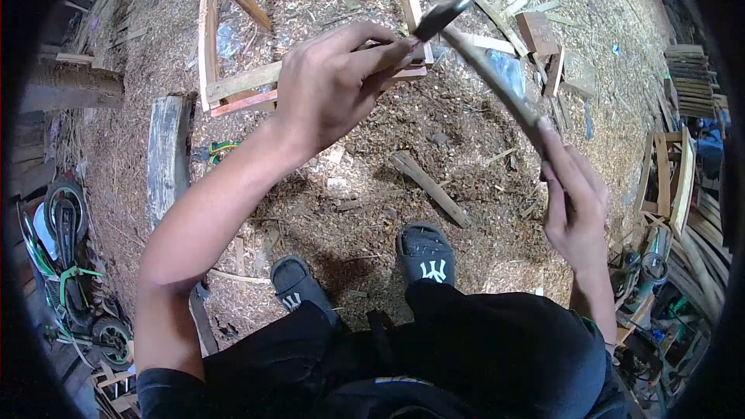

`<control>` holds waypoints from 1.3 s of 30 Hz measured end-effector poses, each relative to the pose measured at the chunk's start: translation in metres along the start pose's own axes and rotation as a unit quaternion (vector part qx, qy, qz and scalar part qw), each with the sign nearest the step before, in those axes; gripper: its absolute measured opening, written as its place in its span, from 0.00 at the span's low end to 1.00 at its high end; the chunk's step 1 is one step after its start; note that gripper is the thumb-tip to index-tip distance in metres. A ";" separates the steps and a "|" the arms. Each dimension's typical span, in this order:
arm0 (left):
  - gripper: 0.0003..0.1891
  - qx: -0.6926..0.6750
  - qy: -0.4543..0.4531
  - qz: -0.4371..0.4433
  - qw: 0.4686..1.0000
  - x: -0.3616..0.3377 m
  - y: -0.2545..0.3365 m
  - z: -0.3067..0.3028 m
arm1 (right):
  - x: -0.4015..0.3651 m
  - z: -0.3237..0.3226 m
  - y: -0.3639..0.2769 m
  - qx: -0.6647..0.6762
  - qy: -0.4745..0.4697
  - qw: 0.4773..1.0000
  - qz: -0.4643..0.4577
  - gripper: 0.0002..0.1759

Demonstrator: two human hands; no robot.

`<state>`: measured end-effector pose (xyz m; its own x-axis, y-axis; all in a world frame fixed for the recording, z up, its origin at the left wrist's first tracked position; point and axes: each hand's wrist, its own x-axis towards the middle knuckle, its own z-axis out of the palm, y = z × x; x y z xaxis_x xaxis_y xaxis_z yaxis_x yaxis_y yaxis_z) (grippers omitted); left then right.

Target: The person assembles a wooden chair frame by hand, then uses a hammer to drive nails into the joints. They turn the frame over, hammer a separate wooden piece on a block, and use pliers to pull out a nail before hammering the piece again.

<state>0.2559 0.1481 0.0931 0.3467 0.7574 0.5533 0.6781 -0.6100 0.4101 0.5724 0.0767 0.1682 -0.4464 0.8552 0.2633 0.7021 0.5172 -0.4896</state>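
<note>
A hammer (495, 79) is held up at chest height in front of me, its long handle slanting down to the right. My right hand (576, 200) is closed around the lower end of the handle. At the other end, the fingers of my left hand (332, 77) are pinched on the dark metal head, whose far tip shines. Whether the left fingers also hold something small is hidden. Behind my left hand, a wooden frame (207, 35) lies on the ground. A short wooden slat (429, 188) rests on the shavings below the hammer.
Wood shavings cover the ground around my slippers (425, 252). Offcuts and a wooden block (538, 33) lie scattered at the upper right. A weathered plank (168, 157) lies on the left, near a small green-and-black wheeled bike (68, 264). Stacked sticks (693, 80) stand far right.
</note>
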 end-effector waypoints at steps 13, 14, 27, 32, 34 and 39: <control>0.08 0.031 0.034 0.012 0.999 -0.004 -0.005 0.004 | 0.001 -0.007 0.002 0.004 0.019 1.000 0.005 0.35; 0.08 0.026 0.046 0.020 0.998 -0.003 -0.005 0.005 | 0.001 -0.006 0.000 0.020 0.077 0.997 -0.005 0.36; 0.09 0.031 -0.006 0.005 0.999 -0.003 -0.001 -0.001 | 0.006 -0.013 0.000 -0.042 -0.081 0.995 0.032 0.34; 0.10 0.011 0.022 0.023 0.999 -0.003 -0.003 -0.001 | 0.004 -0.004 0.005 0.046 0.034 0.998 0.004 0.36; 0.10 0.040 -0.001 0.023 0.999 0.000 0.002 -0.007 | 0.005 -0.006 0.004 0.046 0.063 0.997 0.006 0.35; 0.09 0.029 0.008 0.013 0.999 -0.005 -0.007 0.002 | 0.009 -0.015 0.001 0.019 -0.053 0.997 0.053 0.30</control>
<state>0.2512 0.1491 0.0864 0.3541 0.7379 0.5745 0.7053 -0.6141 0.3541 0.5776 0.0858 0.1824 -0.4276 0.8959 0.1203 0.7280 0.4202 -0.5418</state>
